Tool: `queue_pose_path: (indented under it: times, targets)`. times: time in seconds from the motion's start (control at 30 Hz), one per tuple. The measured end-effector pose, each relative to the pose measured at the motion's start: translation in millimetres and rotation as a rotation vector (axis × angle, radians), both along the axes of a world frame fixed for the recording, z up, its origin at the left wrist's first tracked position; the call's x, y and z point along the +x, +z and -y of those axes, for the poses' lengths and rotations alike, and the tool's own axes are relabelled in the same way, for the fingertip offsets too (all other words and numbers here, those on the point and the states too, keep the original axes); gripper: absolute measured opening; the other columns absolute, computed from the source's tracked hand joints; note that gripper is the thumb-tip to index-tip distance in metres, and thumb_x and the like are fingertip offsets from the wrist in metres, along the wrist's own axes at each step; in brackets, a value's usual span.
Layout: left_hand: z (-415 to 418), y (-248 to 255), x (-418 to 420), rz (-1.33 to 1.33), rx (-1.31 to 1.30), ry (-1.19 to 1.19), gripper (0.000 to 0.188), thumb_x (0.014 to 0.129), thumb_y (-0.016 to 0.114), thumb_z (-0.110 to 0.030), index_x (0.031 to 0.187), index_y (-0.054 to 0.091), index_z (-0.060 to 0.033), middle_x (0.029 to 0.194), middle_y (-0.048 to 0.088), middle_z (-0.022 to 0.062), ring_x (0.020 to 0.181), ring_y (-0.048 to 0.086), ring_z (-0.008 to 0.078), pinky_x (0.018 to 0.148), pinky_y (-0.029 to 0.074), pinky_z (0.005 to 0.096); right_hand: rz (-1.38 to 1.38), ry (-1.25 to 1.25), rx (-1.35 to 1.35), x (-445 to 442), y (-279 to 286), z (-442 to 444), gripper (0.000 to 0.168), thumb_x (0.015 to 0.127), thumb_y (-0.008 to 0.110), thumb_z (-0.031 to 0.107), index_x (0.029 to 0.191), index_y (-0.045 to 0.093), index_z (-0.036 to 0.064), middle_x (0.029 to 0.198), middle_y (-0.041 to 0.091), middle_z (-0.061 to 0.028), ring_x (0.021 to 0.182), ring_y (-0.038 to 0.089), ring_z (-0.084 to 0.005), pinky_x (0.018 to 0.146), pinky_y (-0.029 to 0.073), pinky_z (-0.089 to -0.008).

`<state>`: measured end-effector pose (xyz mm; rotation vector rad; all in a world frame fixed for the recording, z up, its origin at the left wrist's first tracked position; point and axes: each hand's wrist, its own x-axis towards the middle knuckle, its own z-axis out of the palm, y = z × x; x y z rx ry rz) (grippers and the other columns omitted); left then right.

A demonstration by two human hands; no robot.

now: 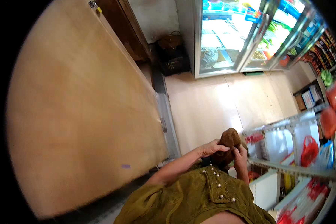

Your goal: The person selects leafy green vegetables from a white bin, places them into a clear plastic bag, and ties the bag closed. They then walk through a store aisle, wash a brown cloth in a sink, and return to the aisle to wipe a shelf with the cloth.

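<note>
A bunched brown cloth, perhaps a towel, is held in front of my body at waist height. My left hand grips it from the left, the thumb lying over the fabric. On the other side my right hand pinches the folds with bent fingers. Part of the cloth hangs below the hands toward my olive-green top. The fingertips behind the fabric are hidden.
A wide wooden door fills the left. Ahead stands a lit glass-door refrigerator holding food, beside a black plastic crate. Metal shelving with red plastic bags is close on my right. Pale tiles cover the floor.
</note>
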<state>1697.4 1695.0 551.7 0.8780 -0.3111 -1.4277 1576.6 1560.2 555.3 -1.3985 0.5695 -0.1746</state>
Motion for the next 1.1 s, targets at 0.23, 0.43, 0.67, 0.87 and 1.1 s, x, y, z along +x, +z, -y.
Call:
queue_pose_path:
  times: [0.23,0.43,0.67,0.87,1.1]
  targets:
    - [5,-31,200,-0.088,-0.006,0.363,0.027,0.079,0.051,-0.011,0.102,0.053,0.0029,0.096,0.056,0.0083,0.093,0.053,0.0177,0.087,0.042,0.0313,0.073,0.099,0.28,230,-4,31,0.026,0.082,0.048,0.01,0.101,0.053,-0.006,0.094,0.059,-0.0105,0.086,0.056,-0.0151,0.079,0.045,-0.0302]
    - [-23,-11,368,0.116,0.371,0.68,0.03,0.074,0.046,-0.009,0.101,0.054,0.0017,0.084,0.057,0.005,0.072,0.053,0.0129,0.065,0.043,0.0267,-0.077,0.27,0.371,437,11,32,0.033,0.077,0.064,0.024,0.097,0.055,-0.001,0.084,0.061,-0.0071,0.073,0.059,-0.0134,0.063,0.051,-0.027]
    - [-17,-23,558,0.769,0.17,0.198,0.029,0.072,0.048,-0.012,0.095,0.051,0.0052,0.08,0.058,0.0124,0.073,0.053,0.0169,0.069,0.043,0.0308,-0.066,0.457,0.29,605,11,-7,0.063,0.075,0.066,0.015,0.127,0.032,0.006,0.106,0.051,-0.0118,0.094,0.052,-0.0195,0.076,0.047,-0.0308]
    - [-11,-71,691,0.918,0.255,0.298,0.043,0.072,0.057,-0.016,0.109,0.047,0.0044,0.093,0.057,0.019,0.085,0.055,0.0223,0.072,0.044,0.0332,-0.141,0.227,0.404,714,-16,-20,0.046,0.083,0.055,0.015,0.124,0.039,0.0,0.114,0.05,-0.0122,0.1,0.051,-0.0202,0.082,0.044,-0.0308]
    - [-101,-64,792,0.806,0.093,0.533,0.048,0.081,0.057,-0.039,0.109,0.051,0.0003,0.099,0.057,0.0153,0.089,0.054,0.0248,0.077,0.042,0.0356,-0.186,0.259,0.478,852,-30,-56,0.046,0.081,0.057,0.018,0.12,0.041,0.0,0.111,0.05,-0.0139,0.098,0.051,-0.0239,0.082,0.044,-0.038]
